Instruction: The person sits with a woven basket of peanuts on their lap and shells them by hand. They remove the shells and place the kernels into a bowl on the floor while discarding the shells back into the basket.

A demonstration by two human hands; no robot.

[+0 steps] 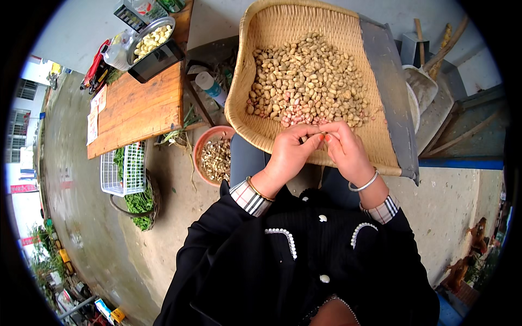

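Note:
A woven winnowing basket (pixel 248 132) rests across my lap with its grey flat lip to the right. Unshelled peanuts (pixel 314 77) are heaped in it, and shelled pink kernels (pixel 299 118) lie along the near side of the heap. Over the basket's near rim, my left hand (pixel 287 150) and my right hand (pixel 348 148) meet at the fingertips. They pinch a small peanut (pixel 324 133), mostly hidden by the fingers. Something small and brownish shows under my left fingers, too covered to name.
A pink basin (pixel 197 153) of broken shells stands on the floor left of my leg. The wooden table (pixel 142 110) holds a phone (pixel 157 61) and a metal bowl (pixel 131 55) of pale pieces. Below are a white plastic basket (pixel 132 173) and green vegetables (pixel 140 205). A dustpan (pixel 422 87) is at right.

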